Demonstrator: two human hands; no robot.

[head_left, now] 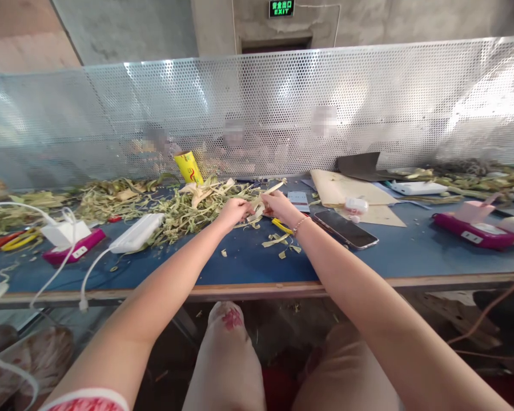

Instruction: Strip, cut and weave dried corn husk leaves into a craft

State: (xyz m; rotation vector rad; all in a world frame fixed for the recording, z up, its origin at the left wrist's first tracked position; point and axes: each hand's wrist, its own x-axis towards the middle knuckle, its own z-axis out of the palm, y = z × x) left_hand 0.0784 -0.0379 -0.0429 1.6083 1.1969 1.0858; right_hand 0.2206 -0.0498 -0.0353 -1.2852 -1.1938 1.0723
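Note:
Both hands meet over the blue table, beside a pile of dried pale-green plant strips (175,211). A pale dried plant strip (257,212) runs between them. My left hand (236,211) pinches one end, its fingers closed. Around the strip's other end the fingers of my right hand (278,204) are curled; a pale stalk (276,187) sticks up beside them. Yellow handles (282,225) of a tool lie just under my right wrist; the rest of that tool is hidden. A few torn scraps (281,244) lie in front of my right hand.
A phone (346,229) lies right of my right forearm, near brown paper (346,191) and a white earphone case (356,206). Left are a white power bank (137,233) and a magenta socket block (75,245) with cables. A perforated metal screen (257,114) stands behind; people sit beyond it.

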